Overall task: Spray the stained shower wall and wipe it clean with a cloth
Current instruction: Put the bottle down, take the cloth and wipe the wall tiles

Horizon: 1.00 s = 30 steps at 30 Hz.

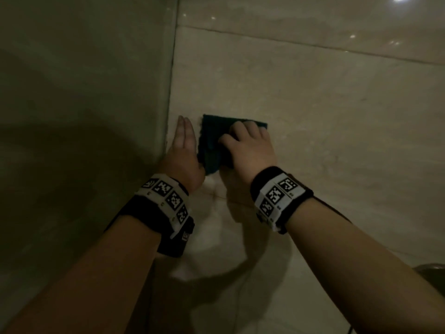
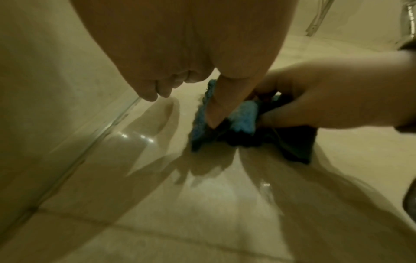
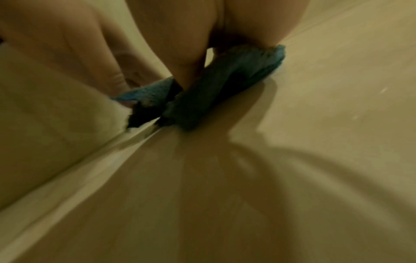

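Observation:
A folded blue-green cloth point(image 1: 212, 136) lies against the beige tiled shower wall point(image 1: 313, 112), close to the corner. My right hand point(image 1: 234, 135) grips the cloth with curled fingers and presses it to the tile. My left hand point(image 1: 190, 141) lies flat on the wall just left of the cloth, fingers straight and pointing up. In the left wrist view its thumb point(image 2: 216, 110) rests on the cloth point(image 2: 244, 117). The right wrist view shows the cloth point(image 3: 225, 85) bunched under my fingers. No spray bottle is in view.
A side wall point(image 1: 84, 92) meets the tiled wall at a vertical corner seam point(image 1: 173, 68) right beside my left hand. A dark rounded object point(image 1: 431, 273) sits at the lower right edge. Chrome fittings point(image 2: 407, 23) show at the far right.

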Motion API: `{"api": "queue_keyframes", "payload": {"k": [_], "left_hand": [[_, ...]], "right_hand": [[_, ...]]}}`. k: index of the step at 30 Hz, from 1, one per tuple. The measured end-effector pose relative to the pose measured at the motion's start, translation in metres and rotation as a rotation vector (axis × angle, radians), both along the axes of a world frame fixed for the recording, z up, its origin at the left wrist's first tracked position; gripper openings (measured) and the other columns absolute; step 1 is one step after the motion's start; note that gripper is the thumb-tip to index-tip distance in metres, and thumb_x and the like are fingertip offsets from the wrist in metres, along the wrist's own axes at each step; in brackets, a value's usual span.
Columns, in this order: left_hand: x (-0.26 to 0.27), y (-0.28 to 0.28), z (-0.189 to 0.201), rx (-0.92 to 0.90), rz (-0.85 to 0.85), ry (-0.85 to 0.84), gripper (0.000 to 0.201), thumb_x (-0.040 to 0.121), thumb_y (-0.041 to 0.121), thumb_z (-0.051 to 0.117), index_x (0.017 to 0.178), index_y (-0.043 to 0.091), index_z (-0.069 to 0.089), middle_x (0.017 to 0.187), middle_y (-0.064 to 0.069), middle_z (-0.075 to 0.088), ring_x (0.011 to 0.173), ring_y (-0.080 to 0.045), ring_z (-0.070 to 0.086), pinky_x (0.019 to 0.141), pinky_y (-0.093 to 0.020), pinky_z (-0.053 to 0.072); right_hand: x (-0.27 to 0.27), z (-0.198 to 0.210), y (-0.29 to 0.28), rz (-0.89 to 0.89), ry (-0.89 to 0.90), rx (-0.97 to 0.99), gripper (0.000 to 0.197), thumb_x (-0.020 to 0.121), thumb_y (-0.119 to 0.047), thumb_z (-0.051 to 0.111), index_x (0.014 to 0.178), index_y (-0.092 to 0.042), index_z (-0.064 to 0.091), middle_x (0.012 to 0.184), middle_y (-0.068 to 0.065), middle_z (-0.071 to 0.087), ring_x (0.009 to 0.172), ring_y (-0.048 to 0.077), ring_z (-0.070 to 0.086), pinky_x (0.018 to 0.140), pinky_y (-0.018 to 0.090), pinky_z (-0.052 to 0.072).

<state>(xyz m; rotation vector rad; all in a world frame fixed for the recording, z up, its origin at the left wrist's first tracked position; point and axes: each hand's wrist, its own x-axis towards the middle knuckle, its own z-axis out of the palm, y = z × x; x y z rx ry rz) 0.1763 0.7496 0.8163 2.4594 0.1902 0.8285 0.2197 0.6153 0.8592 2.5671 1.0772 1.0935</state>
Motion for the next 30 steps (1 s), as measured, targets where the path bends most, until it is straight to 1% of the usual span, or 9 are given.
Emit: {"api": "queue_keyframes", "payload": {"k": [3, 8, 10, 13, 16, 19, 24, 28, 30], "left_hand": [[0.002, -0.002, 0.009, 0.001, 0.002, 0.012, 0.089, 0.091, 0.013, 0.053, 0.148, 0.010, -0.015, 0.158, -0.002, -0.019, 0.148, -0.018, 0.004, 0.117, -0.027, 0.016], [0.006, -0.007, 0.023, 0.076, 0.012, 0.029, 0.088, 0.092, 0.021, 0.050, 0.148, 0.007, -0.016, 0.158, -0.006, -0.020, 0.148, -0.018, 0.001, 0.116, -0.025, 0.015], [0.007, -0.008, 0.025, 0.089, 0.026, 0.035, 0.088, 0.092, 0.023, 0.050, 0.147, 0.006, -0.017, 0.158, -0.007, -0.019, 0.148, -0.019, 0.000, 0.116, -0.026, 0.016], [0.006, -0.009, 0.025, 0.127, 0.045, 0.055, 0.089, 0.093, 0.025, 0.050, 0.147, 0.006, -0.018, 0.157, -0.006, -0.021, 0.148, -0.018, -0.002, 0.117, -0.024, 0.012], [0.004, -0.008, 0.031, 0.146, 0.044, 0.044, 0.090, 0.093, 0.026, 0.051, 0.148, 0.009, -0.018, 0.157, -0.001, -0.021, 0.148, -0.017, 0.002, 0.117, -0.025, 0.016], [0.004, -0.006, 0.045, 0.169, 0.023, 0.029, 0.090, 0.092, 0.024, 0.051, 0.148, 0.009, -0.017, 0.157, -0.001, -0.022, 0.148, -0.018, 0.002, 0.117, -0.026, 0.015], [0.009, -0.014, 0.074, 0.241, 0.029, 0.030, 0.091, 0.093, 0.027, 0.050, 0.146, 0.008, -0.021, 0.155, -0.005, -0.028, 0.148, -0.020, -0.007, 0.120, -0.027, 0.007], [0.014, -0.022, 0.089, 0.237, 0.009, -0.027, 0.098, 0.091, 0.034, 0.055, 0.146, 0.008, -0.021, 0.156, -0.006, -0.024, 0.147, -0.019, -0.010, 0.120, -0.029, 0.007], [0.014, -0.019, 0.090, 0.249, 0.009, -0.019, 0.103, 0.088, 0.036, 0.059, 0.147, 0.008, -0.021, 0.157, -0.005, -0.022, 0.147, -0.018, -0.010, 0.120, -0.030, 0.008]], "right_hand": [[0.003, 0.023, 0.001, 0.002, -0.038, 0.055, 0.043, 0.092, -0.028, 0.048, 0.134, -0.020, 0.045, 0.138, 0.009, 0.037, 0.129, 0.029, 0.028, 0.098, 0.036, 0.021], [0.006, 0.076, 0.004, -0.034, -0.108, 0.284, 0.042, 0.090, -0.025, 0.052, 0.132, -0.021, 0.047, 0.139, 0.012, 0.038, 0.129, 0.030, 0.031, 0.101, 0.038, 0.025], [0.006, 0.080, 0.005, -0.046, -0.119, 0.292, 0.041, 0.091, -0.025, 0.050, 0.132, -0.021, 0.046, 0.140, 0.011, 0.037, 0.129, 0.029, 0.031, 0.102, 0.039, 0.025], [0.004, 0.062, -0.002, -0.037, -0.098, 0.278, 0.040, 0.092, -0.024, 0.048, 0.132, -0.021, 0.047, 0.138, 0.012, 0.039, 0.129, 0.030, 0.031, 0.101, 0.039, 0.025], [0.000, 0.049, -0.010, -0.028, -0.076, 0.177, 0.041, 0.091, -0.028, 0.050, 0.131, -0.022, 0.047, 0.135, 0.010, 0.041, 0.127, 0.029, 0.032, 0.100, 0.038, 0.024], [0.000, 0.072, -0.009, -0.038, -0.082, 0.131, 0.043, 0.089, -0.029, 0.052, 0.131, -0.024, 0.047, 0.136, 0.008, 0.040, 0.127, 0.028, 0.032, 0.102, 0.038, 0.025], [0.003, 0.117, -0.014, -0.060, -0.121, 0.240, 0.046, 0.088, -0.028, 0.054, 0.132, -0.022, 0.044, 0.139, 0.010, 0.037, 0.128, 0.030, 0.031, 0.103, 0.040, 0.026], [0.001, 0.094, -0.031, -0.047, -0.120, 0.225, 0.046, 0.088, -0.028, 0.053, 0.133, -0.019, 0.044, 0.138, 0.011, 0.038, 0.130, 0.029, 0.030, 0.104, 0.040, 0.025], [0.000, 0.067, -0.042, -0.057, -0.114, 0.163, 0.042, 0.085, -0.027, 0.059, 0.125, -0.019, 0.053, 0.129, 0.012, 0.048, 0.122, 0.031, 0.041, 0.099, 0.040, 0.032]]}}
